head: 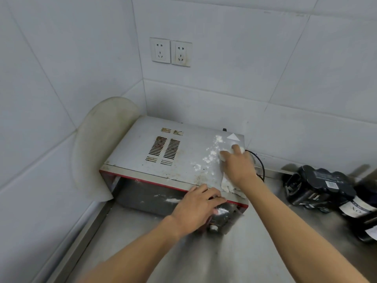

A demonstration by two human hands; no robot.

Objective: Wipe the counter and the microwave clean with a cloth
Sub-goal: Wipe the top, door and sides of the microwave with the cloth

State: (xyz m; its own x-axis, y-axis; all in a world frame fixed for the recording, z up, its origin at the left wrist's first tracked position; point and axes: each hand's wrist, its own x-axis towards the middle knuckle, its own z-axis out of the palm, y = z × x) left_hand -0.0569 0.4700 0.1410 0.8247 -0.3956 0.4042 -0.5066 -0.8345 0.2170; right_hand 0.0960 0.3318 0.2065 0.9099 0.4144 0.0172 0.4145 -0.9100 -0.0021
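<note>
Pressing crumpled white cloth [226, 185] beneath spread fingers of right hand [239, 170] onto grey metal microwave [183, 154], bracing its front edge under close-set fingers of left hand [195, 209].

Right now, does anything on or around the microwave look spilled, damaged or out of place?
White powder lies scattered on top of the microwave, beside the cloth under the right hand, with more on its front by the left hand. Rusty grime marks the vents.

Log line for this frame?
area: microwave top | right hand: presses cloth | left hand: rests on front edge | white powder: on top
</note>
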